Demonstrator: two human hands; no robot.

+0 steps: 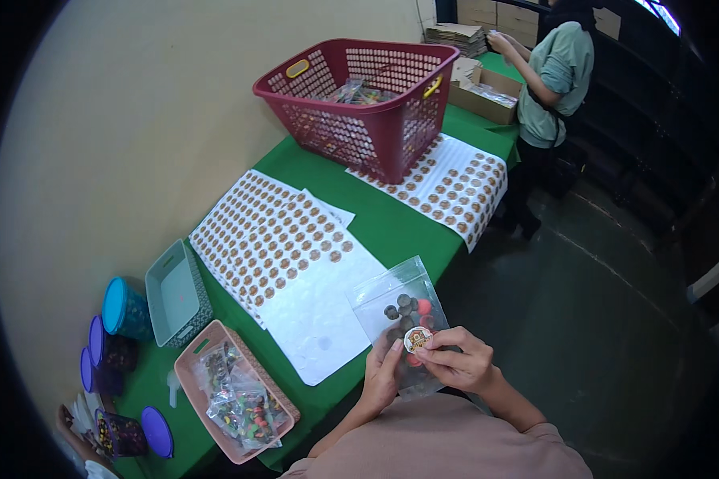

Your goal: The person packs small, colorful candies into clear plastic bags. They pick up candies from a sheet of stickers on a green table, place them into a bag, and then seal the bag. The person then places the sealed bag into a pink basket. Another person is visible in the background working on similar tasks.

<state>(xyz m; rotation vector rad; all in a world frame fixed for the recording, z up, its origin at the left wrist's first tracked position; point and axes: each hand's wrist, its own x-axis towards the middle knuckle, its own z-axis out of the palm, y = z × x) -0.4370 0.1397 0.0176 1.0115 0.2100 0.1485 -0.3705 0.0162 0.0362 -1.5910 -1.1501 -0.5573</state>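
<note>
A clear zip-top plastic bag point(368, 294) with dark and red round candies inside is held just past the table's front edge. My left hand point(383, 374) grips its lower left side, the thumb lying on the front of the bag. Between the thumb and fingers of my right hand point(464, 362) is a round printed sticker point(418, 339), placed over the middle of the bag. Whether the sticker is fully stuck down cannot be told. Beyond the bag lies a sheet of round stickers point(287, 239), its near part bare white backing.
A pink basket point(290, 413) holds filled bags beside a pale green basket point(201, 299). Lidded tubs point(135, 314) stand by the wall. A maroon laundry basket point(389, 135) rests partly on another sticker sheet point(455, 197). Co-workers are at the far right point(566, 78) and lower left.
</note>
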